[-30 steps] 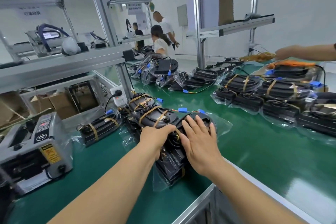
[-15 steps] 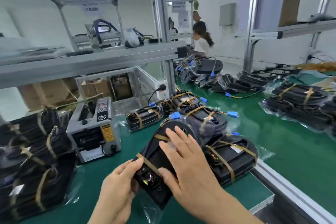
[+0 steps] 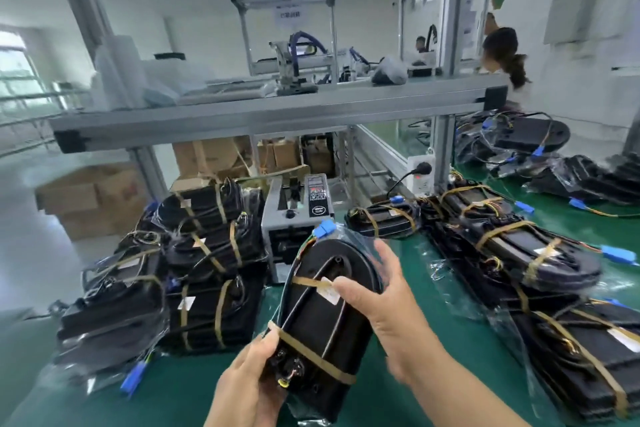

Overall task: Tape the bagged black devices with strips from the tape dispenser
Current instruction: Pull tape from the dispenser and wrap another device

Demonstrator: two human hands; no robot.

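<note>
- Two brown tape bands (image 3: pixel 311 355) are already crossing the black oval device in its clear plastic bag (image 3: pixel 325 319), which you are holding tilted above the green bench mat (image 3: pixel 388 402), just before the grey tape dispenser (image 3: pixel 298 215).
- Your left hand (image 3: pixel 247 388) is gripping its near end and your right hand (image 3: pixel 388 302) is clasping its far side, thumb on top, probably steadying it for checking or stacking.
- The device is blocking the dispenser's outlet; whether a strip is waiting there is not showing.
- Your left fingers are lying hidden beneath the bag.
</note>
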